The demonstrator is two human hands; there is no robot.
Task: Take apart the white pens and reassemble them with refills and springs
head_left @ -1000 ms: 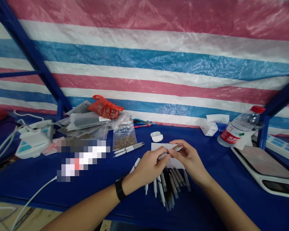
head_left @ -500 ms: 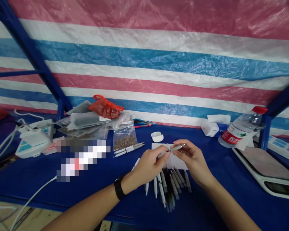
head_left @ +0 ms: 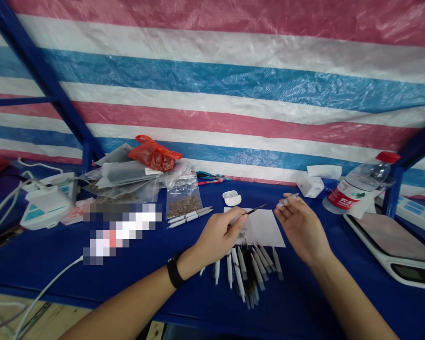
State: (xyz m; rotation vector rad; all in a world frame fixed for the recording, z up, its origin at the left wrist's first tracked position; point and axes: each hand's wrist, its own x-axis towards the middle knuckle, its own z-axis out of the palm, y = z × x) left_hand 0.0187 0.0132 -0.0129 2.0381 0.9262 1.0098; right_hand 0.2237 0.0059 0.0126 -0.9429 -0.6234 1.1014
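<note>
The left hand is pinched around a pen refill. Thumb and forefinger grip its pale end, and the thin dark shaft sticks out past the fingertips, up and to the right. It hangs in the air above a white sheet of paper lying mid-tabletop. The left forearm comes in from the near edge at a slant and wears a black wristband. Its knuckles are turned up and the wrist is nearly straight.

The right hand is a little apart from the refill's point, so the two do not touch. It is raised with the palm turned inward and the fingers loosely curled. Its thumb and forefinger clasp a small silver-grey pen tip piece (too small to say more about it). The piece is at the top of the hand, above the paper's far right corner.

A row of pen parts lies fanned out on the blue tabletop, below both hands towards the near edge. Three assembled pens lie to the left of the paper, just beside a zip bag of small brown bits. A white earbud case sits beyond the paper. A water bottle lies on its side by the far right corner, and a kitchen scale sits along the right edge.
</note>
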